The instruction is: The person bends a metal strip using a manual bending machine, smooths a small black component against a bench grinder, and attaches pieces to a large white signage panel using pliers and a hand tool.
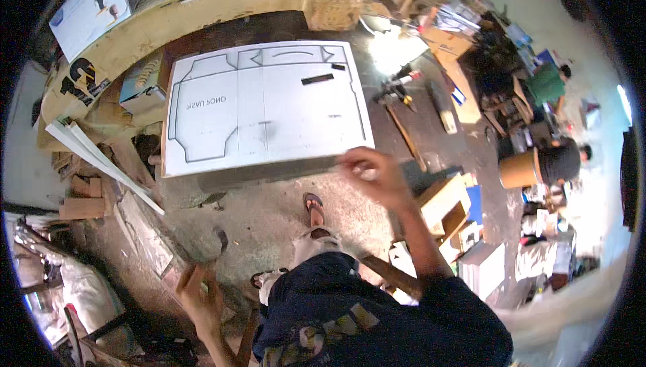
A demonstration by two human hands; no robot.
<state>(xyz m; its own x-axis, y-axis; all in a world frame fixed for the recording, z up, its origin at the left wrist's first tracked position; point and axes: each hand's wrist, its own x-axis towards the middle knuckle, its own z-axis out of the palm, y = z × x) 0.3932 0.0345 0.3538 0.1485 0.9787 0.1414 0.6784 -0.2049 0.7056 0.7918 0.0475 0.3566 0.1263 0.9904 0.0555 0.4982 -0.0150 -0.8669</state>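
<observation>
Back edge: a curved, pale wooden bench (202, 10) with a white cardboard box (91, 7) on its left end.
Left floor: long white strips of trim (101, 158) leaning over stacked wood offcuts (81, 198).
Right of centre: a long wooden stick (406, 135) lying on the dark concrete floor (269, 219).
Right: an open plywood crate (444, 205); further right an orange cylindrical drum (518, 170).
Far right: a person in a green shirt (546, 83), seated among clutter.

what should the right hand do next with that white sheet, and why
Probably press the right hand down on the near right corner of the white sheet to steady it. The hand sits at that edge, blurred, its grip unclear, while the left hand is low and far off by a wooden piece.
</observation>
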